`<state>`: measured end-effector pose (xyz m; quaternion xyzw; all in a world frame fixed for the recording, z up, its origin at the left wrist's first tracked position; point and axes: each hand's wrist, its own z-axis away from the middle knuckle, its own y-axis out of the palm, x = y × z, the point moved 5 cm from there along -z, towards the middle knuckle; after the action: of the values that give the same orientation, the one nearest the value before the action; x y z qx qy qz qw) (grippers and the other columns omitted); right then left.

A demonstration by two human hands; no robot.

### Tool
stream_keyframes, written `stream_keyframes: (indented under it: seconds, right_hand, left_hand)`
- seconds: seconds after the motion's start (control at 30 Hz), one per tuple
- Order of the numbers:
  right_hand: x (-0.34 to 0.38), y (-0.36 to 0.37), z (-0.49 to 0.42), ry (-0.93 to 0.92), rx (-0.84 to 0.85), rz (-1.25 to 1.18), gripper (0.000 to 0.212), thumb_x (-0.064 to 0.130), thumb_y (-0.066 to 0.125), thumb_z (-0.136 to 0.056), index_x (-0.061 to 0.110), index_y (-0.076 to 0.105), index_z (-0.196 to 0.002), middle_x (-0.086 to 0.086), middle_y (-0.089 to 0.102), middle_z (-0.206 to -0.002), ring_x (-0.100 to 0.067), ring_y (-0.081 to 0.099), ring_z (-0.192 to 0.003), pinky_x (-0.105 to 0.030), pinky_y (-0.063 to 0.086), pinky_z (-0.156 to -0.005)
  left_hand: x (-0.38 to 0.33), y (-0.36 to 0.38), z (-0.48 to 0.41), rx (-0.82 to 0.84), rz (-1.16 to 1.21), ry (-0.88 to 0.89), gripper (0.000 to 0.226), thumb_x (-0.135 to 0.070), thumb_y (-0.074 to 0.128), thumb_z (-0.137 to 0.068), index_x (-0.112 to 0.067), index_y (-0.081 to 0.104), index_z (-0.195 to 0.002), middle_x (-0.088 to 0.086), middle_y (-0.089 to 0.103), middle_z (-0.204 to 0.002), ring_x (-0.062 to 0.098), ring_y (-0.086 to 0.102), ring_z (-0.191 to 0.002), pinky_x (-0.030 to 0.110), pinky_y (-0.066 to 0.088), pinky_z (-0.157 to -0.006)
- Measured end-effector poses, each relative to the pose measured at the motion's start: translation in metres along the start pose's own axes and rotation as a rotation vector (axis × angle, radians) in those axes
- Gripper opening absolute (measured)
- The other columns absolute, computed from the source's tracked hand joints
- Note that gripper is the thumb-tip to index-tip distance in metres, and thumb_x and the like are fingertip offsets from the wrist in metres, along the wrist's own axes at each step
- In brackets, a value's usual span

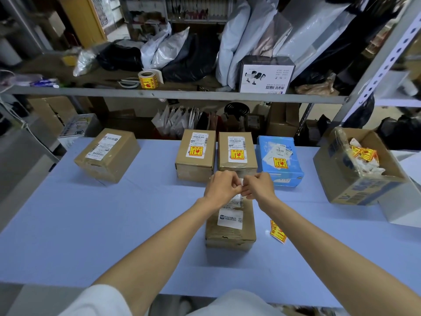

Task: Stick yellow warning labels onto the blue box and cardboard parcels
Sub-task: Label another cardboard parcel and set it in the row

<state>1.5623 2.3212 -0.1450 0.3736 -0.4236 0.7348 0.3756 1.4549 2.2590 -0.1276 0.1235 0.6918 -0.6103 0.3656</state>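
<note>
My left hand point(222, 187) and my right hand point(258, 184) meet above the near cardboard parcel point(230, 233), and both pinch a small white label piece point(242, 181) between their fingertips. The near parcel carries a white shipping label. Behind it stand two cardboard parcels point(196, 153) point(237, 152) and the blue box point(279, 159), each with a yellow warning label on top. A larger cardboard parcel point(107, 153) sits at the far left with only a shipping label. A loose yellow label point(278, 232) lies on the table right of the near parcel.
A roll of yellow labels point(149, 79) stands on the shelf beside scissors point(127, 83). An open carton point(360, 169) at the right holds crumpled label backings. The blue table point(102, 224) stretches left and front. Bags and a white box point(265, 76) crowd the shelf.
</note>
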Motion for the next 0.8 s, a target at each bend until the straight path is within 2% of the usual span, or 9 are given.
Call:
stream_keyframes:
  seconds: [0.1,0.17,0.27,0.33,0.43,0.5,0.6,0.7,0.8]
  right_hand:
    - [-0.006,0.001,0.0,0.116,0.021,-0.084,0.017,0.005,0.049,-0.081,-0.007,0.062,-0.08,-0.019,0.066,-0.065,-0.027,0.062,-0.053,-0.026,0.048,-0.05]
    - [-0.009,0.005,0.003,0.19,0.049,-0.164,0.024,0.01,0.045,-0.086,-0.002,0.062,-0.073,-0.017,0.067,-0.066,-0.028,0.063,-0.055,-0.026,0.047,-0.051]
    - [-0.008,0.008,0.006,0.217,0.032,-0.289,0.038,0.023,0.037,-0.092,0.005,0.055,-0.064,-0.017,0.066,-0.067,-0.028,0.061,-0.057,-0.028,0.044,-0.053]
    - [-0.008,0.004,0.004,0.211,-0.012,-0.356,0.043,0.03,0.033,-0.095,0.005,0.056,-0.068,-0.016,0.066,-0.068,-0.027,0.06,-0.057,-0.029,0.046,-0.055]
    - [-0.004,-0.005,-0.002,0.165,-0.012,-0.273,0.033,0.024,0.041,-0.093,0.005,0.059,-0.073,-0.012,0.066,-0.07,-0.022,0.059,-0.057,-0.028,0.046,-0.054]
    - [-0.003,-0.009,-0.003,0.137,0.049,-0.17,0.022,0.016,0.05,-0.089,0.007,0.06,-0.073,-0.009,0.065,-0.069,-0.02,0.059,-0.059,-0.027,0.046,-0.055]
    - [-0.005,-0.008,-0.007,0.127,0.112,-0.134,0.016,0.016,0.057,-0.087,0.007,0.064,-0.075,-0.007,0.067,-0.071,-0.019,0.061,-0.065,-0.029,0.051,-0.061]
    - [-0.009,-0.005,-0.011,0.122,0.143,-0.156,0.014,0.013,0.061,-0.085,0.001,0.068,-0.085,-0.012,0.069,-0.079,-0.019,0.063,-0.066,-0.027,0.05,-0.059]
    - [-0.009,-0.003,-0.012,0.118,0.172,-0.206,0.014,0.012,0.064,-0.084,0.0,0.069,-0.09,-0.013,0.069,-0.081,-0.019,0.064,-0.067,-0.025,0.05,-0.057]
  left_hand:
    - [-0.002,-0.002,0.0,0.025,-0.035,0.002,0.005,-0.015,0.065,-0.081,-0.014,0.07,-0.08,0.002,0.072,-0.082,0.021,0.065,-0.084,0.037,0.054,-0.079]
    - [-0.004,-0.003,-0.002,0.025,-0.036,0.003,0.008,-0.013,0.063,-0.079,-0.015,0.07,-0.081,0.001,0.072,-0.082,0.02,0.066,-0.083,0.038,0.055,-0.079]
    - [-0.009,-0.003,-0.005,0.013,0.007,0.009,0.007,-0.013,0.062,-0.079,-0.017,0.068,-0.079,-0.002,0.07,-0.078,0.017,0.066,-0.078,0.037,0.056,-0.076]
    - [-0.007,-0.004,-0.007,0.007,0.065,-0.017,0.008,-0.012,0.063,-0.079,-0.018,0.068,-0.075,-0.004,0.069,-0.074,0.013,0.064,-0.073,0.035,0.057,-0.074]
    - [0.012,-0.005,-0.009,0.015,0.315,-0.139,0.009,-0.012,0.067,-0.081,-0.017,0.07,-0.075,-0.003,0.068,-0.074,0.009,0.061,-0.072,0.031,0.053,-0.074]
    - [0.023,-0.006,-0.008,0.035,0.518,-0.205,0.004,-0.01,0.068,-0.084,-0.011,0.071,-0.085,-0.002,0.067,-0.077,0.008,0.061,-0.075,0.022,0.051,-0.073]
    - [0.03,-0.01,-0.003,0.037,0.632,-0.272,0.016,-0.013,0.065,-0.088,-0.003,0.07,-0.099,-0.003,0.065,-0.077,-0.005,0.055,-0.059,0.004,0.04,-0.052]
    - [0.036,-0.011,-0.002,0.019,0.687,-0.335,0.022,-0.018,0.065,-0.089,-0.001,0.069,-0.102,-0.003,0.064,-0.075,-0.006,0.045,-0.04,0.005,0.034,-0.045]
    - [0.04,-0.011,-0.002,0.007,0.72,-0.373,0.024,-0.022,0.068,-0.087,-0.002,0.07,-0.1,-0.003,0.063,-0.074,-0.004,0.042,-0.047,0.011,0.033,-0.05]
